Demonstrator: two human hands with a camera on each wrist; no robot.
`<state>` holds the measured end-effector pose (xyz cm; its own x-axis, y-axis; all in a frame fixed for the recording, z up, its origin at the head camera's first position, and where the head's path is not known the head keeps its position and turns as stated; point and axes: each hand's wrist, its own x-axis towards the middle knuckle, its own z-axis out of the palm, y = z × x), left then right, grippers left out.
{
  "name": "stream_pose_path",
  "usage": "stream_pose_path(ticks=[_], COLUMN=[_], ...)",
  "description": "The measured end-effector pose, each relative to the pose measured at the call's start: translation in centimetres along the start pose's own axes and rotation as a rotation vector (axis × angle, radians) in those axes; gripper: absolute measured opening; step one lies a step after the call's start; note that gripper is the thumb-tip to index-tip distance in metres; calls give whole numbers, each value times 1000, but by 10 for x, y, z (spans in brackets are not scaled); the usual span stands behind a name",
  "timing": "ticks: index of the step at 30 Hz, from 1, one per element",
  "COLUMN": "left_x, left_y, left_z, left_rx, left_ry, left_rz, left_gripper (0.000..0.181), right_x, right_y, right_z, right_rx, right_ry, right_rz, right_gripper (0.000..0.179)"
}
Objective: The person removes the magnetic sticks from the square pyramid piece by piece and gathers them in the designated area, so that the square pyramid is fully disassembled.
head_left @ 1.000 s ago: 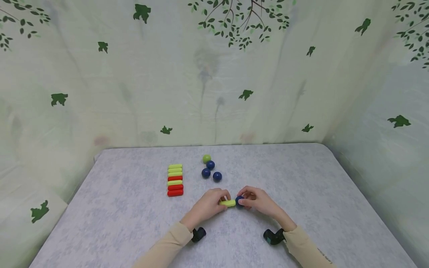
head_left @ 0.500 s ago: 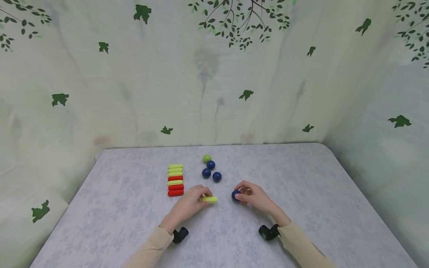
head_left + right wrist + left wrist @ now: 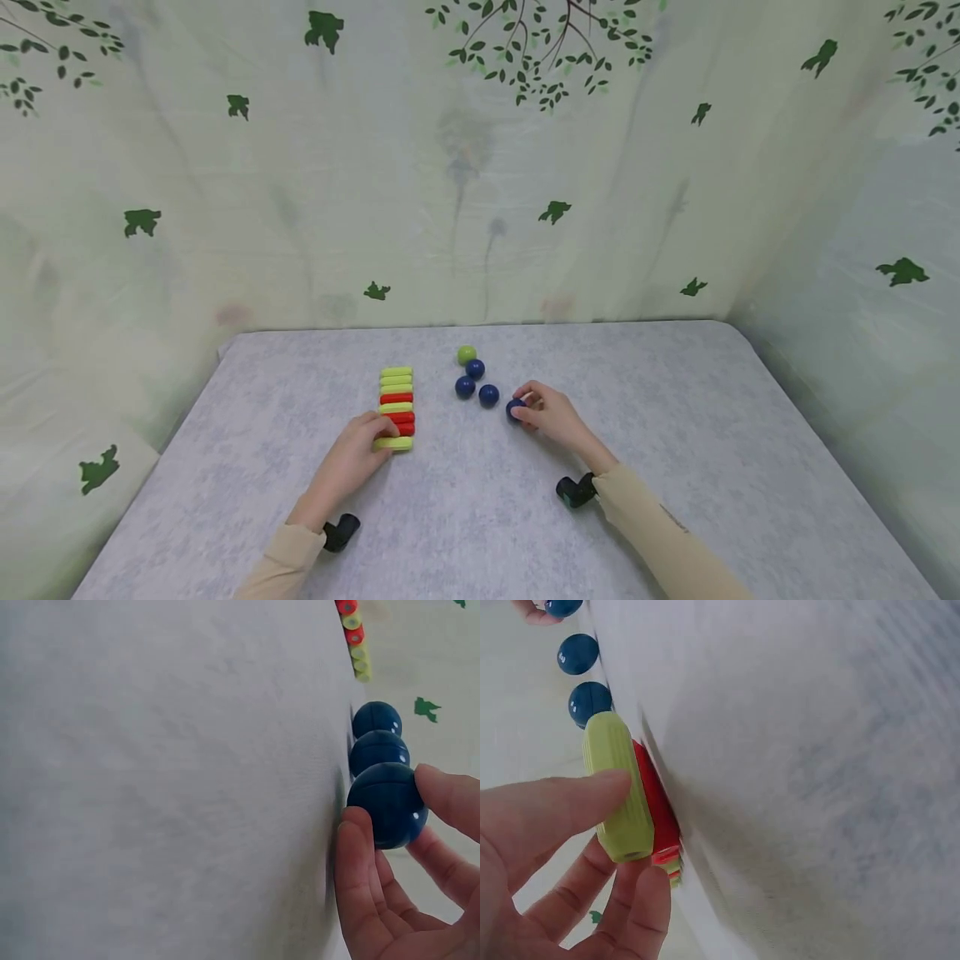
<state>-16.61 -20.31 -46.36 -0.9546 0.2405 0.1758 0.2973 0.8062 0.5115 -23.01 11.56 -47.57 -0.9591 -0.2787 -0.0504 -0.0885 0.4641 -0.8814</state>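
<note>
My left hand (image 3: 358, 452) pinches a yellow-green ribbed stick (image 3: 617, 787) between thumb and fingers, at the near end of a row of similar sticks. A red stick (image 3: 656, 796) lies right behind it in the left wrist view. In my right hand (image 3: 551, 417) a glossy dark blue ball (image 3: 388, 805) is held between thumb and fingertips, close over the table. Just left of that hand sit more blue balls (image 3: 488, 396), with one green ball (image 3: 467, 355) at the far end of the group.
The row of red and yellow-green sticks (image 3: 396, 389) runs away from me, left of the balls. All of it lies on a grey mottled tabletop (image 3: 480, 517). A leaf-patterned cloth (image 3: 420, 208) rises behind the table's far edge.
My left hand has carried the yellow-green stick leftward from the middle to the row's near end. My right hand has moved the blue ball away from the stick, left and back toward the other balls.
</note>
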Motion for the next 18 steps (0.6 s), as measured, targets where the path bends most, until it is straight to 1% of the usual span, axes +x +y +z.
stream_pose_path(ticks=[4,11,15,18], left_x=[1,5,5,6], left_y=[-2,1,3,5], left_z=[1,5,3,0], left_rx=[26,68,74,64], left_ry=[-3,-26,-30,-21], left_rz=[-23,-73,-81,-87], left_gripper=[22,22,23,23], right_x=[9,20,22,22], right_y=[-3,-6,-8,-8], right_z=[3,7,7,6], right_rx=[-5,-55,-59,-56], right_ry=[10,31,39,46], right_rz=[11,25,23,14], right_gripper=[21,20,23,27])
